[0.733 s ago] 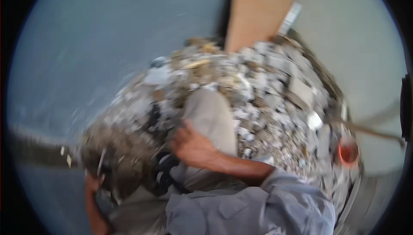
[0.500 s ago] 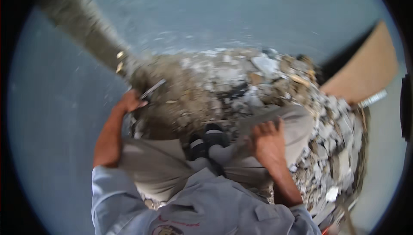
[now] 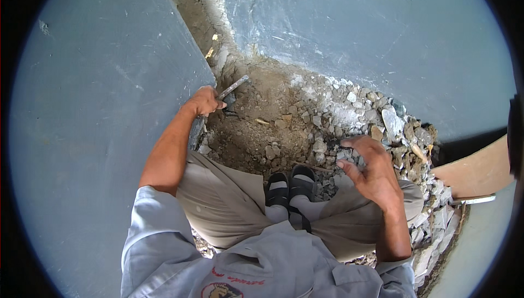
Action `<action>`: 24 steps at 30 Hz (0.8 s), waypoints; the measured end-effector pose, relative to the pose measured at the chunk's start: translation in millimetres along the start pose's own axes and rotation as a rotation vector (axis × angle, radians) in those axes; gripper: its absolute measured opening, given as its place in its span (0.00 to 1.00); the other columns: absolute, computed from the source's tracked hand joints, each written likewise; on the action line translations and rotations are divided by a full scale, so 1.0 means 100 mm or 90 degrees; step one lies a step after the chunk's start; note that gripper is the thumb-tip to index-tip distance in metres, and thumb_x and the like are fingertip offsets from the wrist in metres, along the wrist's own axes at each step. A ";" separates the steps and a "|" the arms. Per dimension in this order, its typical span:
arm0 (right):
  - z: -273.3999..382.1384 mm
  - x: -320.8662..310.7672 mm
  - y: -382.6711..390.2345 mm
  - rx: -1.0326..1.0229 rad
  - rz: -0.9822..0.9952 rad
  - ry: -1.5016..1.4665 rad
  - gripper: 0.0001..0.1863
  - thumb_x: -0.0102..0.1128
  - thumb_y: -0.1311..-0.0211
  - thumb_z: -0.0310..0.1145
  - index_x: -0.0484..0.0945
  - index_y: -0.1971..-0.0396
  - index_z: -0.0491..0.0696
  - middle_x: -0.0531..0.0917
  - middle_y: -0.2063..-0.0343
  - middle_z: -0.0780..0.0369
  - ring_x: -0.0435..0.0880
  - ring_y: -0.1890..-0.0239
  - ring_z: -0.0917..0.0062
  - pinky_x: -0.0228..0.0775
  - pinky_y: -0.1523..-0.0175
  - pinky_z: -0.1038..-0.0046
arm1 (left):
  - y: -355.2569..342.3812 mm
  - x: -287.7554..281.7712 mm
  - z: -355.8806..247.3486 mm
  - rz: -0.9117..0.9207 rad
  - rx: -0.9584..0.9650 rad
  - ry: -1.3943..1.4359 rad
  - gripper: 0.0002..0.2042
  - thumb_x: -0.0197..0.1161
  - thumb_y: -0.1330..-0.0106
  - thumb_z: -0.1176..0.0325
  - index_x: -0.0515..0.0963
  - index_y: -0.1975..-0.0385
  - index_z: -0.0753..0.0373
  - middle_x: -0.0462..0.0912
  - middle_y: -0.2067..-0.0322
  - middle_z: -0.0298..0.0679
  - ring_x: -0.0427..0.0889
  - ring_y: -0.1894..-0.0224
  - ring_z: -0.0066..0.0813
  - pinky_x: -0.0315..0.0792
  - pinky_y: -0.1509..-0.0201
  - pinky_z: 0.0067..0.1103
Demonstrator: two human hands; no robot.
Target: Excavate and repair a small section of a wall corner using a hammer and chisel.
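Observation:
My left hand (image 3: 204, 101) is closed on a narrow, flat grey metal bar (image 3: 236, 85), which slants up and to the right over the bare dirt. The edge of the grey-blue slab lies right beside that hand. Over the rubble in front of my right knee, my right hand (image 3: 373, 167) has its thumb and forefinger apart, with nothing seen between them. Just at its forefinger tip lies a dark object (image 3: 333, 144) among the stones, mostly hidden; I cannot tell its kind.
Broken stones and concrete chunks (image 3: 431, 227) spread along my right side. Large grey-blue slabs (image 3: 109, 90) border the dirt patch (image 3: 256, 96). A curved brown board (image 3: 475, 170) leans at the right. My sandaled feet (image 3: 289, 186) stand close together at the rubble's near edge.
My right hand has lifted off my right knee and reached forward over the rubble, its thumb and forefinger spreading. My left hand keeps hold of the metal bar. The whole view has shifted.

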State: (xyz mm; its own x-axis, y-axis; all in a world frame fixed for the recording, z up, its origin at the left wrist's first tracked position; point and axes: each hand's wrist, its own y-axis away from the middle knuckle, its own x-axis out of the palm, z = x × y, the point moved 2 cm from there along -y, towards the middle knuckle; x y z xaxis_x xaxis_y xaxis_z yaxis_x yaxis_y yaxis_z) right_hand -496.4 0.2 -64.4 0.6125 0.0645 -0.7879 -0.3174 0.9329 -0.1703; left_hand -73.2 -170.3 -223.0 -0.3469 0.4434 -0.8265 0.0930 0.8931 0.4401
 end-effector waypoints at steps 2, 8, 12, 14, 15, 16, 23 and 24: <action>0.04 0.08 -0.13 -0.027 0.078 0.029 0.18 0.70 0.48 0.32 0.78 0.57 0.41 0.81 0.60 0.52 0.80 0.56 0.54 0.71 0.48 0.61 | 0.01 0.03 -0.07 0.031 -0.028 0.061 0.19 0.69 0.40 0.58 0.80 0.77 0.72 0.79 0.83 0.44 0.79 0.83 0.34 0.72 0.74 0.32; 0.08 0.20 -0.36 -0.031 0.139 -0.170 0.21 0.67 0.43 0.38 0.78 0.53 0.41 0.82 0.56 0.53 0.81 0.52 0.60 0.72 0.47 0.61 | 0.03 0.05 -0.22 0.061 0.007 0.093 0.17 0.70 0.40 0.58 0.79 0.76 0.69 0.78 0.82 0.37 0.77 0.83 0.26 0.71 0.80 0.26; 0.46 0.11 -0.32 -0.093 0.228 -0.801 0.37 0.51 0.37 0.64 0.75 0.44 0.45 0.80 0.55 0.47 0.81 0.51 0.58 0.71 0.44 0.54 | -0.02 0.08 -0.19 0.027 0.069 0.091 0.17 0.69 0.39 0.58 0.80 0.76 0.69 0.78 0.82 0.38 0.77 0.83 0.27 0.72 0.79 0.26; 0.74 0.02 -0.25 -0.242 0.184 -0.839 0.43 0.41 0.39 0.72 0.72 0.40 0.49 0.79 0.56 0.43 0.82 0.54 0.53 0.73 0.46 0.51 | -0.03 0.10 -0.21 0.046 0.056 0.106 0.17 0.69 0.40 0.58 0.81 0.73 0.70 0.79 0.81 0.41 0.78 0.80 0.30 0.72 0.74 0.29; 0.83 -0.03 -0.20 -0.251 0.207 -0.873 0.41 0.42 0.39 0.71 0.71 0.39 0.53 0.79 0.56 0.43 0.82 0.54 0.54 0.74 0.46 0.51 | -0.06 0.10 -0.26 0.060 0.049 0.117 0.17 0.69 0.40 0.59 0.81 0.71 0.71 0.80 0.80 0.44 0.80 0.77 0.33 0.73 0.68 0.32; 0.92 -0.06 -0.15 -0.259 0.235 -0.915 0.38 0.43 0.38 0.70 0.70 0.38 0.57 0.79 0.56 0.43 0.83 0.55 0.55 0.75 0.47 0.51 | -0.05 0.11 -0.25 0.080 0.052 0.112 0.17 0.69 0.40 0.59 0.81 0.71 0.71 0.80 0.80 0.44 0.80 0.77 0.33 0.73 0.68 0.32; 1.11 -0.25 -0.11 -0.221 0.365 -0.806 0.27 0.47 0.33 0.61 0.70 0.39 0.66 0.82 0.61 0.45 0.85 0.61 0.60 0.78 0.51 0.49 | -0.01 0.08 -0.12 0.064 0.035 0.091 0.19 0.69 0.39 0.56 0.79 0.77 0.71 0.77 0.83 0.38 0.74 0.83 0.26 0.70 0.78 0.27; 1.10 -0.26 -0.07 -0.212 0.364 -0.800 0.27 0.47 0.33 0.61 0.70 0.39 0.66 0.82 0.61 0.45 0.85 0.62 0.60 0.78 0.51 0.49 | -0.04 0.10 -0.14 0.074 0.037 0.089 0.19 0.69 0.39 0.56 0.79 0.77 0.71 0.77 0.83 0.38 0.74 0.83 0.26 0.70 0.78 0.27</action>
State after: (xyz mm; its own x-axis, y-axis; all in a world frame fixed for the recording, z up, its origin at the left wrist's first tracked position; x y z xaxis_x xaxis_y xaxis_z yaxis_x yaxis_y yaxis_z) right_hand -430.4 30.6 22.6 0.5138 0.8299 0.2175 -0.7816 0.5574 -0.2802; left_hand -89.7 -170.4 -228.1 -0.4563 0.5320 -0.7133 0.1917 0.8415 0.5051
